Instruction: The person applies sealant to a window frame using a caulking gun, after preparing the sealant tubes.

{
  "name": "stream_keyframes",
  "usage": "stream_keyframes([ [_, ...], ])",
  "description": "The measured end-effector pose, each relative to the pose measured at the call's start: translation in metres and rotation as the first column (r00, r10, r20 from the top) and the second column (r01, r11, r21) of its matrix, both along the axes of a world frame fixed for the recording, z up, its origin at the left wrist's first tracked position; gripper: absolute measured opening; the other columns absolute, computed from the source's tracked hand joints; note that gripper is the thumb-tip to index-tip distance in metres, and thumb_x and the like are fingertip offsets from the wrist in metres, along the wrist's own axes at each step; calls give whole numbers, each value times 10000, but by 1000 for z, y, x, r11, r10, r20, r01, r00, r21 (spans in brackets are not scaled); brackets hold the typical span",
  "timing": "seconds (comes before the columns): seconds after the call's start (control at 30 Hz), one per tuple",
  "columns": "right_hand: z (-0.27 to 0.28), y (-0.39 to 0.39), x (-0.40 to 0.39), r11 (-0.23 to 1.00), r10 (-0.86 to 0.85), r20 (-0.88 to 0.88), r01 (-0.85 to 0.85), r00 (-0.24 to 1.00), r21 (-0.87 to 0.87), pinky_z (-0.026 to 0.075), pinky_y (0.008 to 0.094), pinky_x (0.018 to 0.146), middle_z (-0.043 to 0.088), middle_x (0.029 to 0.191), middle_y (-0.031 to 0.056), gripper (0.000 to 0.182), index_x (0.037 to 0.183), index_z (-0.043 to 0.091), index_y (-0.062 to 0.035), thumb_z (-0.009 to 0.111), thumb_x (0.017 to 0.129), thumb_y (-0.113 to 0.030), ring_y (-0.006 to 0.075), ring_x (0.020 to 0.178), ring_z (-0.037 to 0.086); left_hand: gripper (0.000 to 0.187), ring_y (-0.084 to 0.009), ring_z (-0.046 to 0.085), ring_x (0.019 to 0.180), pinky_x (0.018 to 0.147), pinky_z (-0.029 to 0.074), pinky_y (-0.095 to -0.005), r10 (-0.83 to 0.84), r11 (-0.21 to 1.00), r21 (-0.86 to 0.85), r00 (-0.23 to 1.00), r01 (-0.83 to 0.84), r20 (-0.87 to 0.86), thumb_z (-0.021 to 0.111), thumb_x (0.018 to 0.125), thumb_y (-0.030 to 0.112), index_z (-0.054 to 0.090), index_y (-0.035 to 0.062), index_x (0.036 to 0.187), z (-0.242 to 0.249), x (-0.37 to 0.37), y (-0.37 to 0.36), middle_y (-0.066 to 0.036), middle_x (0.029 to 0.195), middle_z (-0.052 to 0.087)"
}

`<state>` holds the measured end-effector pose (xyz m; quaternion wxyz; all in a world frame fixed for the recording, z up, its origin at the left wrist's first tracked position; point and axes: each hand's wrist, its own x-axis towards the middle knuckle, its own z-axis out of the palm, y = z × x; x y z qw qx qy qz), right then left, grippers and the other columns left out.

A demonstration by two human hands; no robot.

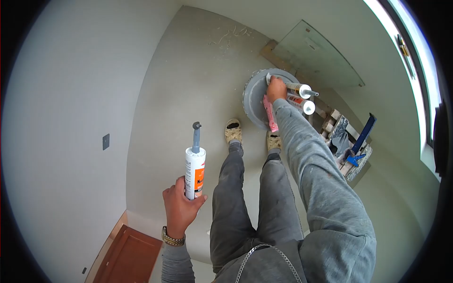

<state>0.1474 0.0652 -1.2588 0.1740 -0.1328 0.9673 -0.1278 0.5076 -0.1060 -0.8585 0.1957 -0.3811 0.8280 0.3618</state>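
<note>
My left hand [181, 203] is wrapped round the lower part of a white and orange sealant cartridge [190, 172], held upright with its grey nozzle pointing up. My right hand [277, 88] reaches over a round grey lid or bucket top [255, 96], its fingers curled and closed. A small pale piece shows at its fingertips, but I cannot make out what it is. Just beside this hand lie two more cartridges, one with a grey nozzle [298, 88] and one below it [301, 104]. Under the wrist is a pink packet [270, 114].
A glass panel [314, 54] leans against the wall behind the round top. At the right, a wooden pallet or crate [351, 165] holds a blue tool [363, 139]. White scraps [233, 35] lie on the floor. A brown door [130, 254] stands at lower left.
</note>
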Motion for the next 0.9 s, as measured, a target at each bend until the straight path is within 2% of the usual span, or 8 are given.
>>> stream_keyframes([
  [0.1, 38, 1, 7, 954, -54, 85, 77, 995, -291, 574, 461, 818, 726, 1019, 186, 223, 1122, 681, -27, 660, 911, -96, 363, 947, 707, 568, -312, 683, 803, 810, 462, -439, 130, 987, 94, 991, -129, -3, 888, 702, 212, 559, 49, 1135, 11, -5, 6, -112, 881, 705],
  [0.17, 111, -11, 27, 618, -52, 654, 539, 755, -573, 576, 399, 847, 711, 1049, 107, 168, 1126, 653, -15, 624, 974, -80, 257, 943, 700, 563, -312, 662, 851, 855, 415, -447, 299, 927, 236, 954, -292, 5, 882, 720, 239, 549, 41, 1129, 28, -8, 6, -113, 888, 702],
  [0.23, 209, -13, 57, 326, 240, 841, 776, 484, -540, 572, 387, 892, 681, 1103, 54, 180, 1185, 603, -20, 590, 1015, -76, 181, 977, 671, 562, -312, 655, 831, 841, 413, -447, 227, 968, 130, 970, -215, -83, 876, 728, 247, 549, 36, 1134, 51, -8, 9, -115, 869, 698],
  [0.3, 303, -11, 85, 245, 434, 816, 822, 382, -514, 570, 410, 918, 667, 1151, 57, 249, 1258, 556, -37, 594, 1013, -63, 182, 1011, 662, 562, -312, 648, 812, 827, 412, -446, 122, 992, 0, 980, -124, -155, 871, 735, 255, 549, 32, 1138, 88, -16, 15, -116, 849, 694],
  [0.4, 444, -17, 116, 142, 513, 745, 814, 427, -564, 562, 376, 922, 677, 1145, 65, 217, 1222, 564, -45, 611, 1011, -55, 178, 1032, 671, 562, -308, 620, 799, 852, 395, -433, -48, 990, -138, 992, 33, -113, 868, 741, 273, 554, 38, 1143, 154, -25, 37, -112, 884, 677],
  [0.67, 611, 1, 156, 66, 617, 543, 651, 569, -756, 541, 306, 932, 702, 1132, 52, 331, 1227, 554, -29, 724, 943, -17, 127, 1031, 669, 582, -300, 623, 776, 860, 391, -425, 8, 937, -341, 978, -80, -208, 862, 726, 281, 575, 24, 1162, 294, 4, 127, -118, 846, 678],
  [0.83, 668, -14, 202, 289, 637, 610, 588, 470, -755, 554, 289, 824, 717, 984, 34, 299, 1149, 611, -11, 779, 938, -140, 116, 885, 675, 537, -283, 599, 724, 839, 372, -424, 98, 846, -491, 967, -206, -236, 841, 733, 244, 581, 18, 1145, 353, 53, 160, -100, 761, 666],
  [0.9, 685, -14, 229, 526, 593, 652, 385, 472, -758, 550, 279, 719, 703, 903, 28, 275, 1036, 657, -19, 766, 960, -259, 107, 797, 655, 524, -280, 596, 716, 835, 369, -424, 166, 786, -553, 957, -275, -239, 835, 736, 240, 583, 19, 1139, 366, 84, 179, -98, 762, 666],
])
